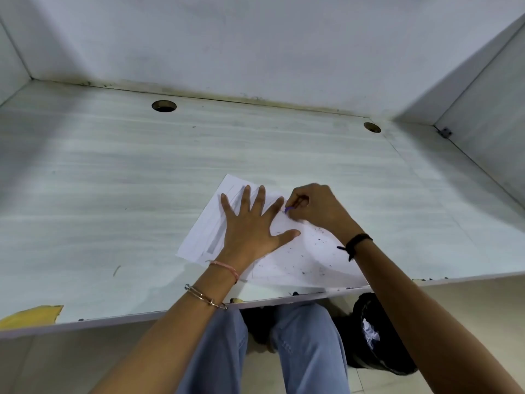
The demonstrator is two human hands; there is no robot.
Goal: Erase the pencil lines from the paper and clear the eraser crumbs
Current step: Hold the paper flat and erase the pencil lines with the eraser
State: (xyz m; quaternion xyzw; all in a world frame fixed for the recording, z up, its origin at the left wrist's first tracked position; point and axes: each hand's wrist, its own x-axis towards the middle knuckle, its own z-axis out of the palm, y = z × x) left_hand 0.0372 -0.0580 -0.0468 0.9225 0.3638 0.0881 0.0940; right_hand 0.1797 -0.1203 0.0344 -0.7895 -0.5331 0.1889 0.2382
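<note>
Both hands work on the paper (199, 237), which lies skewed near the front edge of the worktop (113, 180): the left hand (250, 223) is spread flat, pressing the sheet so it cannot slide under rubbing. The right hand (315, 209) pinches a small purple eraser (287, 209) against the sheet close beside the left hand; dark crumbs (306, 260) litter the near right part, uncleared

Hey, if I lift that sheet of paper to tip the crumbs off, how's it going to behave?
Probably floppy: the paper is a single thin sheet and seems bowed near the desk edge. Likely light and prone to sliding, since the left hand presses flat on it. The eraser crumbs lie loose, so they'd probably scatter if it sags.
</note>
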